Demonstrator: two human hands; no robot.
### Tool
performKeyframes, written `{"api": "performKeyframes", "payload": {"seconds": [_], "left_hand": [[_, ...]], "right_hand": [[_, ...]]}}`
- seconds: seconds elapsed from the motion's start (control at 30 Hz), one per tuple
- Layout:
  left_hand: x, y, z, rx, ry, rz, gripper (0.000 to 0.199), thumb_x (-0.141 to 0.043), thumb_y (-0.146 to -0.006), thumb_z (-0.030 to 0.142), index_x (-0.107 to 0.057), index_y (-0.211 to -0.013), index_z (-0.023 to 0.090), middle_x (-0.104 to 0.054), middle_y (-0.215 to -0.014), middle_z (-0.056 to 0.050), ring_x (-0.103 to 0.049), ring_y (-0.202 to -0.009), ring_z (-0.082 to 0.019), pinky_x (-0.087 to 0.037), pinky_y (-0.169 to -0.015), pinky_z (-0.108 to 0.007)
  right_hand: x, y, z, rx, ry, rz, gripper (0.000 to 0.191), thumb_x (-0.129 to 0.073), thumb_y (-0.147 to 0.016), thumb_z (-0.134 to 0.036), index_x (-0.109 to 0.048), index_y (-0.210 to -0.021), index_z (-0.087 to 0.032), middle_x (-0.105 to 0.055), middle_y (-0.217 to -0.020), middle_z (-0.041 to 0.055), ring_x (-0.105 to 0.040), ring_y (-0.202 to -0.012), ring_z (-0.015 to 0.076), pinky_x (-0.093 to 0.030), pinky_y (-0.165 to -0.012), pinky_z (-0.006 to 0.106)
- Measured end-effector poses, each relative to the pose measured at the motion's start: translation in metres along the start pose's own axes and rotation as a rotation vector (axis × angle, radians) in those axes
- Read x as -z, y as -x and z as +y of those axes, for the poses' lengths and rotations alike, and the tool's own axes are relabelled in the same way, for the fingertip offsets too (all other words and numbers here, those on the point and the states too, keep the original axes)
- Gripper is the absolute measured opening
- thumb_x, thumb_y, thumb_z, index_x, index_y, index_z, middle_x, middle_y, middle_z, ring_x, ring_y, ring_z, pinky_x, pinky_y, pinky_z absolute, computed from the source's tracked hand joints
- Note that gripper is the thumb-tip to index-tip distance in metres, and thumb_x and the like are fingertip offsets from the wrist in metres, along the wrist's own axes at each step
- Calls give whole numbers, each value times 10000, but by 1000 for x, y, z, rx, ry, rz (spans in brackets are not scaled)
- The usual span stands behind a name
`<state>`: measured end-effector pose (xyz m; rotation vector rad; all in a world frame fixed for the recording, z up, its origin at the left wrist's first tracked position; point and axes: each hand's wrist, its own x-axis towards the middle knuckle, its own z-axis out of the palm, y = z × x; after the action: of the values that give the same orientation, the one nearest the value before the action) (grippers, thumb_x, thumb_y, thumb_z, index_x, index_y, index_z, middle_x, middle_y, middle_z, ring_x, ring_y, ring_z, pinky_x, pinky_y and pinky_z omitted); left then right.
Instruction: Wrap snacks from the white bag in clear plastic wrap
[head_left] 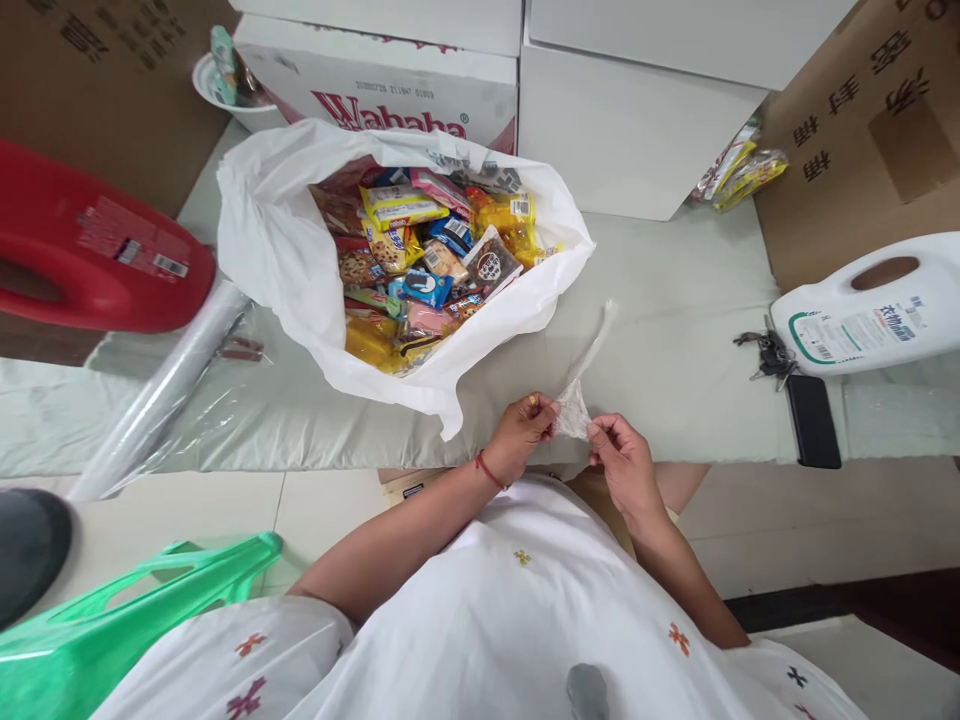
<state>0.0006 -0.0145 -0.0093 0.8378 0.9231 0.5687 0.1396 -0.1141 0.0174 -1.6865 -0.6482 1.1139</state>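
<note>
Counter (675, 320), one, under a creased pale grey-green cover, running left to right. Cardboard boxes, brown, printed with dark characters: one at far left (142, 90), one at far right (885, 140). White box (622, 140), plain, far side, right of centre. Carton (450, 90), lettered "Wahaha", beside it to the left. Bag (274, 235), white, standing open left of centre, filled with wrapped snacks (424, 285) in yellow, blue, pink and brown packets. Jug (112, 250), red, with handle, left. Jug (877, 305), white, green-bordered label, right. Roll of clear film (169, 385), lying aslant between the red jug and the counter's near edge. Hands, two, at the near edge, right of the bag and apart from it: left hand (517, 438), red cord at the wrist, thumb and fingers pinching one side of the mesh; right hand (628, 462), pinching the opposite lower corner. Mesh piece (572, 412), whitish, one, located between the two hands and drawn taut, its narrow tail reaching to the far right; contact with the counter cannot be told. Phone (814, 420), black, near right. Keys (772, 355), a bunch, just beside the white jug.
</note>
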Motion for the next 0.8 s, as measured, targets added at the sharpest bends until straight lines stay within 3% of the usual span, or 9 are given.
{"api": "performKeyframes", "payload": {"seconds": [0.2,0.37,0.5,0.57,0.63,0.7,0.8], "left_hand": [[-8,8,4,-103,-120,-55,483,-737,-794,646,-580,-749,192,-528,-631,43,-471,-608,-110,-389,-608,-259],[-7,17,-3,-107,-151,-110,492,-688,-838,673,-558,-772,203,-521,-631,41,-453,-595,-117,-383,-599,-267],[-3,21,-5,-100,-208,32,474,-623,-883,679,-532,-834,216,-564,-699,19,-504,-609,-138,-409,-585,-279],[-4,19,0,-209,-313,151,430,-685,-865,618,-553,-929,214,-619,-843,-14,-569,-725,-161,-429,-628,-281],[-6,14,5,-315,-439,191,369,-736,-847,530,-584,-957,212,-634,-905,-28,-581,-793,-172,-424,-668,-282],[-9,5,7,-334,-486,146,291,-694,-879,486,-593,-871,213,-595,-777,-1,-532,-705,-155,-389,-648,-282],[-13,-6,4,-238,-297,62,349,-641,-889,526,-536,-765,217,-465,-626,45,-419,-592,-128,-342,-596,-273]], "right_hand": [[-2,-3,-3,2,-33,65,478,-631,-874,-712,-638,-950,-240,-657,-900,34,-589,-809,190,-526,-725,316],[-8,-29,-7,29,-18,63,415,-737,-798,-627,-634,-802,-225,-559,-663,-31,-466,-607,137,-414,-585,271],[-12,-31,-8,175,206,112,317,-640,-913,-541,-650,-837,-233,-598,-697,-15,-492,-638,153,-412,-621,281],[-13,-26,-10,251,355,79,286,-593,-960,-500,-665,-873,-237,-650,-771,13,-541,-701,174,-430,-664,295],[-13,-21,-12,309,440,45,275,-569,-981,-474,-668,-877,-239,-673,-830,34,-565,-740,186,-436,-686,304],[-13,-16,-12,325,454,43,275,-565,-986,-474,-671,-887,-240,-673,-846,37,-567,-747,187,-435,-691,306],[-12,-13,-8,223,304,69,308,-593,-963,-531,-659,-901,-237,-629,-776,12,-526,-691,171,-421,-647,293]]}}
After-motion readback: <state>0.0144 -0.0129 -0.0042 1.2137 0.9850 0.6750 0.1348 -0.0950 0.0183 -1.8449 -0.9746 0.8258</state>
